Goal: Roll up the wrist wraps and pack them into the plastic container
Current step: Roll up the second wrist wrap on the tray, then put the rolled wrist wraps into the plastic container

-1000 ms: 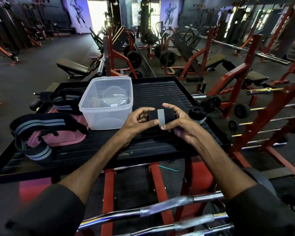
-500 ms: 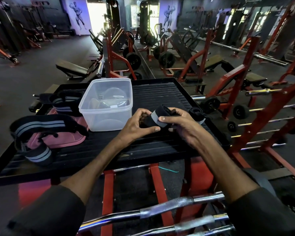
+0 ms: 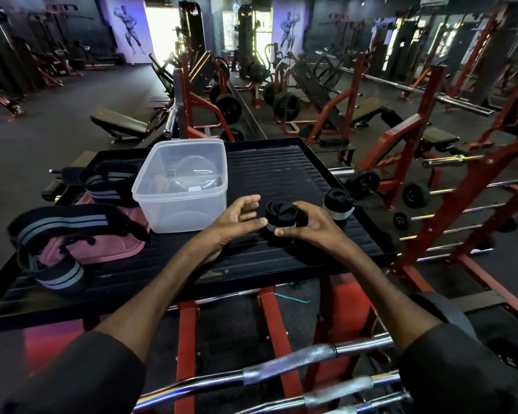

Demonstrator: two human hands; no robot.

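Head view: right hand (image 3: 308, 225) clamps rolled wrap (image 3: 281, 215), coil end facing up; left hand (image 3: 237, 218) apart.

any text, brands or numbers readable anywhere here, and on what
None can be read.
Plastic container: a small white sticker inside, too small to read.
Rolled wrist wrap in the right hand: no visible lettering.
Grey-striped wraps: stripes only, no words.
Wall posters: bodybuilder figures, no legible text.
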